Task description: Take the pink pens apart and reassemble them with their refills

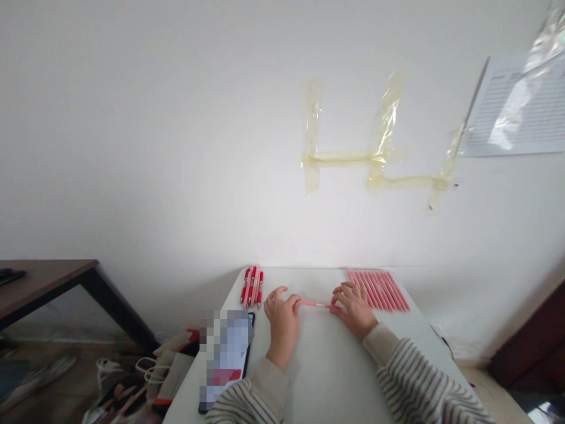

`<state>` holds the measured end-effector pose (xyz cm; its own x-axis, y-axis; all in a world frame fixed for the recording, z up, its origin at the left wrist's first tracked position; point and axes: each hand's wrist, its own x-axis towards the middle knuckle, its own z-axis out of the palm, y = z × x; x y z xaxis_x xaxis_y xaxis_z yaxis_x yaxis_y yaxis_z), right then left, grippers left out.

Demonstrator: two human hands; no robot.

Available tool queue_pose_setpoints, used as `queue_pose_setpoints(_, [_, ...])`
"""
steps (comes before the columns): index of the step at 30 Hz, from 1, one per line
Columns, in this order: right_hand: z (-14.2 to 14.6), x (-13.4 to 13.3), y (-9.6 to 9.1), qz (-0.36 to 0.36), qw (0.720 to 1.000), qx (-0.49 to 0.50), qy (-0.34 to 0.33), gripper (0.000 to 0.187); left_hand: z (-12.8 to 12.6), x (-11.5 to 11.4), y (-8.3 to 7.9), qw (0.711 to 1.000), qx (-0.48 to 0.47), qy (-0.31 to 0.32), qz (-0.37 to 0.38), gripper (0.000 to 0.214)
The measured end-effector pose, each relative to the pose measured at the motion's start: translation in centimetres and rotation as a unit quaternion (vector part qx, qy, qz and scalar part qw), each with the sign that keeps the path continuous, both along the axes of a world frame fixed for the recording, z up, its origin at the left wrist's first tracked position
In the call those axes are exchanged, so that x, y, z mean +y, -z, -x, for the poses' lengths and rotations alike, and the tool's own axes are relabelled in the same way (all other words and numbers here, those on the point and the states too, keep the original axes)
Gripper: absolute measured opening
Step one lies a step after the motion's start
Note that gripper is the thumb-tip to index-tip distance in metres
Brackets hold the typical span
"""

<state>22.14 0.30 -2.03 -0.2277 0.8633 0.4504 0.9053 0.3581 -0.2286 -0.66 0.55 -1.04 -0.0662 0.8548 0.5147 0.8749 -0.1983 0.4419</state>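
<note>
A slim pink pen (314,304) is stretched level between my two hands, just over the white table (320,365). My left hand (282,315) pinches its left end between thumb and fingers. At the other end, my right hand (353,306) grips it the same way. Beside my right hand lies a neat row of several pink pens (384,290), side by side and slanting. To the left of my left hand rests a small bunch of red and pink pens (252,287).
A phone (227,359), partly blurred out, lies along the table's left edge. White wall (198,147) with yellowish tape (339,159) and a paper sheet (516,112) stands behind. Bags (168,377) sit on the floor at left, near a brown desk (48,285).
</note>
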Motion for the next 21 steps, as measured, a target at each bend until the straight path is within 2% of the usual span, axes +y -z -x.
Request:
queue_pose_setpoints(3, [0.0,0.0,0.1,-0.005,1.000,-0.002,0.004,0.021,0.1,0.1,0.0,1.000,-0.007,0.001,-0.006,0.019])
queue_pose_setpoints(8, [0.1,-0.1,0.5,-0.002,1.000,-0.010,-0.007,0.016,0.1,0.0,-0.3,1.000,-0.004,-0.001,-0.004,0.018])
queue_pose_setpoints(16, [0.0,0.1,0.2,0.009,1.000,0.002,-0.002,0.007,0.0,-0.8,-0.7,0.998,0.002,0.009,0.054,0.014])
queue_pose_setpoints(21, [-0.2,0.1,0.5,0.006,1.000,0.006,0.007,0.015,0.0,-0.9,-0.6,0.998,0.019,0.010,0.057,0.015])
